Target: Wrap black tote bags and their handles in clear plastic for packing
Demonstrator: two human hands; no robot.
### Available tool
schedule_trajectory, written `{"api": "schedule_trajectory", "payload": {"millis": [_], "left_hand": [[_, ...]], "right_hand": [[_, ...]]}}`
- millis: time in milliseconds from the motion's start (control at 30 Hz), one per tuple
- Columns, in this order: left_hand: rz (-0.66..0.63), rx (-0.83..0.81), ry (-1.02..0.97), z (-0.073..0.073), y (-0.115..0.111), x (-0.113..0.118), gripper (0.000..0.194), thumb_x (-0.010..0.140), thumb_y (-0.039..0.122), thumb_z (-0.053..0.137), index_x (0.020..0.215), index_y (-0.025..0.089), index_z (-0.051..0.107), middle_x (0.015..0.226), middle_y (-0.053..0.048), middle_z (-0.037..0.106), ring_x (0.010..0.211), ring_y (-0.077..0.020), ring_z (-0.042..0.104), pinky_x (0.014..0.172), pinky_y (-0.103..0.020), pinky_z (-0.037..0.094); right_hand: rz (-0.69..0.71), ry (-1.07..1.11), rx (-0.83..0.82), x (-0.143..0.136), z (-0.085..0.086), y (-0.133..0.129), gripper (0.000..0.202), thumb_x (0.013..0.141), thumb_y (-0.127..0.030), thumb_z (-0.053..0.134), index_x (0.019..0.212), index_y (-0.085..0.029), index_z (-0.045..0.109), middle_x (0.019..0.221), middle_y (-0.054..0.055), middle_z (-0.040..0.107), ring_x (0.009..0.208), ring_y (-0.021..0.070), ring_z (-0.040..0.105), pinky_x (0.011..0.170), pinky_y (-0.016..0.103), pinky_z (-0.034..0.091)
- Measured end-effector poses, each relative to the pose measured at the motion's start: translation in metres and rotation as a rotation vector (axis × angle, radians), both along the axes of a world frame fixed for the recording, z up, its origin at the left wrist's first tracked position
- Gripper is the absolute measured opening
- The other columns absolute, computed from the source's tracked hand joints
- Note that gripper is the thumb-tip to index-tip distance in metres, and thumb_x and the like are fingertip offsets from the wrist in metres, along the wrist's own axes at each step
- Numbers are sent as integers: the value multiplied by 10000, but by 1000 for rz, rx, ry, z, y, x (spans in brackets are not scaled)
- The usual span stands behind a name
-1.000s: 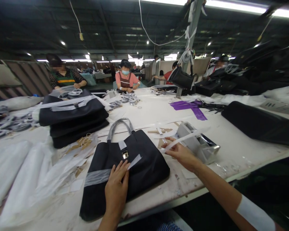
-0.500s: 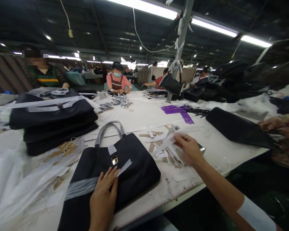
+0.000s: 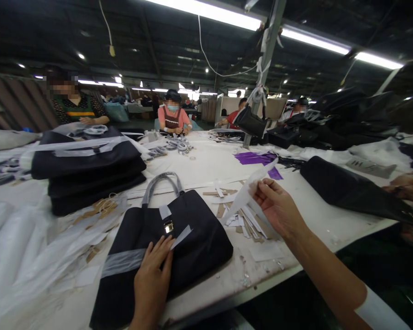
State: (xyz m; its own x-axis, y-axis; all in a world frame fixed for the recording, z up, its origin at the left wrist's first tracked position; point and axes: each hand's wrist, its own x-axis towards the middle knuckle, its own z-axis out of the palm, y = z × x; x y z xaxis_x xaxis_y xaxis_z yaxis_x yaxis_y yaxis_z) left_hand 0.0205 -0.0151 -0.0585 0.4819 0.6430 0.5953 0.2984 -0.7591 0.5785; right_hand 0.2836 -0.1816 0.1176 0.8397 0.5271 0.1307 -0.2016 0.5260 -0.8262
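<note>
A black handbag (image 3: 199,233) lies flat before me, its handle (image 3: 161,181) wrapped in clear film. My left hand (image 3: 154,270) rests on its front, fingers stretched out and open, just below the gold clasp (image 3: 168,226). By the fingertips a small white paper strip (image 3: 182,237) sticks up at a slant. A band of translucent film (image 3: 124,262) crosses the bag on the left. My right hand (image 3: 277,204) pinches a strip of thin white film (image 3: 242,196), raised above a heap of white and brown paper strips (image 3: 251,224).
Stacked black bags (image 3: 96,178) stand at the left, behind white plastic sheets (image 3: 30,247). Purple film pieces (image 3: 254,158) lie farther back near a metal post (image 3: 261,78). Another black bag (image 3: 351,188) is at the right, by a co-worker's hands (image 3: 406,190). Other people work across the table.
My right hand has lifted the film strip higher, away from the paper heap. My left hand stays on the bag. The whole view has shifted slightly.
</note>
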Motion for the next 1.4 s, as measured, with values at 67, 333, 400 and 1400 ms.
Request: {"api": "schedule_trajectory", "payload": {"millis": [67, 333, 400, 1400], "left_hand": [[13, -102, -41, 4, -1, -1, 301, 922, 393, 539, 1141, 295, 722, 1184, -16, 719, 1174, -272, 638, 1105, -509, 420], [112, -658, -435, 35, -8, -17, 323, 907, 468, 592, 1025, 214, 751, 1041, -48, 754, 1108, -234, 642, 1047, -366, 433], [104, -695, -557, 38, -9, -17, 313, 922, 471, 578, 921, 193, 723, 917, -34, 729, 970, -188, 645, 962, -305, 455], [48, -858, -602, 39, -10, -23, 432, 865, 412, 674, 1230, 212, 560, 922, 4, 622, 765, -109, 568, 772, -218, 441]], "right_hand": [[48, -43, 5, -21, 1, 11, 335, 624, -234, 887, 788, -219, 595, 785, -55, 635, 752, 91, 633, 753, 210, 555], [186, -654, -162, -128, -72, 77, 91, 889, -282, 656, 893, -227, 582, 867, 8, 683, 839, 156, 679, 791, 269, 548], [188, -886, -166, -143, -101, 92, 24, 925, -238, 587, 916, -232, 608, 924, 36, 721, 897, 186, 702, 835, 307, 559], [636, -1443, -614, -66, -90, 105, 163, 902, -348, 614, 936, -267, 752, 949, 30, 758, 856, 243, 697, 787, 352, 513]]}}
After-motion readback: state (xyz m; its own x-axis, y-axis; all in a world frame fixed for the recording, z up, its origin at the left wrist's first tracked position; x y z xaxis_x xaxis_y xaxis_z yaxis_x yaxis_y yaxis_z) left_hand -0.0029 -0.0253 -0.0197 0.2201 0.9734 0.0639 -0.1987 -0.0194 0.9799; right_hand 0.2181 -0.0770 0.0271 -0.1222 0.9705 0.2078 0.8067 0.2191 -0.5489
